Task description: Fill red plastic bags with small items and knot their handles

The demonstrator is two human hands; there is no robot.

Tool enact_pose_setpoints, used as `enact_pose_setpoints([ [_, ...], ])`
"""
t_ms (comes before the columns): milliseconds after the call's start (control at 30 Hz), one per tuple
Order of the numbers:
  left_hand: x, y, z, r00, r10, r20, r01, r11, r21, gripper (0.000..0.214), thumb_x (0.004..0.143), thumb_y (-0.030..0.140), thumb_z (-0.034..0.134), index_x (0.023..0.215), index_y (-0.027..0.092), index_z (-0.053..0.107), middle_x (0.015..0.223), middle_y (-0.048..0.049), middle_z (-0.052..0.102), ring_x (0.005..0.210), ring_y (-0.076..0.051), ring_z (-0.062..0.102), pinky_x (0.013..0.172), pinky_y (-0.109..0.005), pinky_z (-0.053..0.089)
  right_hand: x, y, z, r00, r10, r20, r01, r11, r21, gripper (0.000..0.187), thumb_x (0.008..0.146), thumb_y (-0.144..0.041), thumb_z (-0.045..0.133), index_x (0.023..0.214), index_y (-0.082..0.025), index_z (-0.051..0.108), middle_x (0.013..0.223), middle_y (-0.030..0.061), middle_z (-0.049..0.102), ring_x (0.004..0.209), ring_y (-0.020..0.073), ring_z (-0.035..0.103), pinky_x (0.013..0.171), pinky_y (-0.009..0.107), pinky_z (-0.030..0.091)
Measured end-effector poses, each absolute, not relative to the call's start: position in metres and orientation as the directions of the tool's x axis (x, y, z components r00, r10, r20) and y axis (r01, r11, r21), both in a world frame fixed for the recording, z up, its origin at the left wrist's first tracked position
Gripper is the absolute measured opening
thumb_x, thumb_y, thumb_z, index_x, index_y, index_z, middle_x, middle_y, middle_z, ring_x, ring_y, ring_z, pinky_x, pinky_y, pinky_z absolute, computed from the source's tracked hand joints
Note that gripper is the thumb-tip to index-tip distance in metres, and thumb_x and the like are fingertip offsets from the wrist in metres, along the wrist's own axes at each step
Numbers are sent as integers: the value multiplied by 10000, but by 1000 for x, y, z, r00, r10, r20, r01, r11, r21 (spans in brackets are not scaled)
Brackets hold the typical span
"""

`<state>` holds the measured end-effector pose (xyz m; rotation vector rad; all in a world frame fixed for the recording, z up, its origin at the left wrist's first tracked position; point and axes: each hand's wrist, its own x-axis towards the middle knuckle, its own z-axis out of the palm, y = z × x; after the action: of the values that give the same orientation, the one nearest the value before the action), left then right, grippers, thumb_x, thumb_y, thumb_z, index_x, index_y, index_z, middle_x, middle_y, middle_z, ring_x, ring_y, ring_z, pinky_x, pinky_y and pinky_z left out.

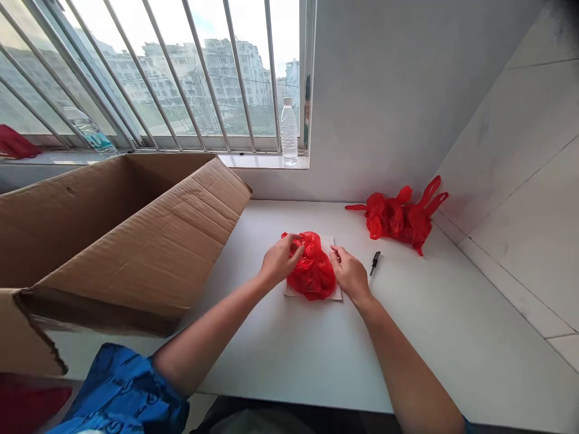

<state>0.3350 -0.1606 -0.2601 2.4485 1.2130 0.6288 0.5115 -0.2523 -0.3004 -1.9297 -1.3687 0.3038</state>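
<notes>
A crumpled red plastic bag (311, 274) lies in a rounded heap on a thin, pale square board (329, 243), which rests on the white table. My left hand (281, 260) reaches over the bag's upper left side, thumb and fingers apart and touching the plastic. At the bag's right edge is my right hand (350, 276), its fingers loosely bent and slightly apart, above the board. Whether anything is inside the bag cannot be made out. Just right of my right hand, a black-capped pen (375, 263) lies on the table.
More crumpled red plastic bags (398, 216) sit at the table's back right, near the tiled wall. A large open cardboard box (149, 241) takes up the left side. On the windowsill stands a clear bottle (289, 132), beneath a barred window.
</notes>
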Motion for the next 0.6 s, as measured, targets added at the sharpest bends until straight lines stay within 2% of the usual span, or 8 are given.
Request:
enact_pose_setpoints([
  [67, 347, -165, -251, 571, 819, 49, 750, -546, 374, 484, 967, 572, 370, 1206, 195, 559, 1028, -99, 710, 975, -281, 675, 819, -394, 516, 512, -253, -304, 351, 925, 148, 659, -132, -740, 389, 969, -385, 390, 1233, -245, 639, 1058, 64, 750, 952, 244, 691, 805, 339, 501],
  [133, 360, -172, -250, 581, 812, -55, 792, -548, 269, 520, 949, 600, 383, 1147, 157, 570, 1027, -142, 707, 981, -324, 676, 799, -408, 510, 508, -254, -308, 271, 955, 124, 570, -55, -819, 376, 948, -364, 406, 1215, -241, 642, 932, 44, 762, 854, 225, 705, 739, 312, 511],
  [267, 359, -190, -246, 622, 781, -57, 764, -590, 263, 332, 925, 396, 514, 1190, 197, 538, 1089, -104, 704, 1021, -288, 670, 790, -345, 499, 502, -261, -303, 273, 947, 170, 484, 18, -875, 372, 943, -394, 417, 1198, -223, 627, 844, 36, 762, 747, 202, 713, 722, 303, 526],
  [333, 340, -202, -231, 638, 770, -8, 720, -593, 360, 335, 927, 293, 492, 1259, 244, 487, 1041, -48, 709, 962, -231, 674, 758, -303, 495, 503, -267, -294, 322, 922, 217, 523, 18, -852, 377, 956, -435, 408, 1184, -228, 626, 816, 32, 761, 697, 197, 710, 723, 307, 523],
  [400, 309, -219, -202, 664, 744, 74, 581, -576, 574, 366, 949, 278, 452, 1312, 254, 426, 917, -18, 699, 818, -186, 659, 693, -277, 493, 502, -273, -285, 358, 892, 276, 563, 30, -826, 391, 965, -462, 400, 1182, -226, 623, 800, 30, 759, 675, 193, 706, 717, 305, 517],
  [467, 270, -236, -161, 676, 722, 146, 373, -507, 777, 330, 968, 325, 458, 1288, 255, 418, 925, -14, 681, 746, -151, 633, 624, -243, 494, 500, -276, -280, 363, 877, 315, 593, 43, -804, 400, 969, -479, 401, 1184, -226, 623, 790, 28, 756, 670, 191, 706, 702, 299, 513],
  [533, 227, -248, -115, 589, 775, 228, 240, -437, 867, 255, 957, 353, 504, 1189, 258, 460, 865, 11, 658, 636, -118, 592, 514, -199, 461, 494, -276, -280, 344, 881, 325, 615, 50, -787, 395, 969, -486, 410, 1188, -240, 626, 780, 17, 753, 662, 186, 703, 692, 292, 514],
  [600, 181, -250, -72, 444, 847, 291, 245, -428, 870, 245, 931, 344, 559, 1160, 280, 502, 825, 35, 652, 575, -103, 576, 455, -175, 428, 484, -271, -286, 298, 901, 315, 639, 57, -767, 388, 969, -491, 416, 1196, -260, 628, 777, 5, 751, 638, 179, 695, 677, 288, 518],
])
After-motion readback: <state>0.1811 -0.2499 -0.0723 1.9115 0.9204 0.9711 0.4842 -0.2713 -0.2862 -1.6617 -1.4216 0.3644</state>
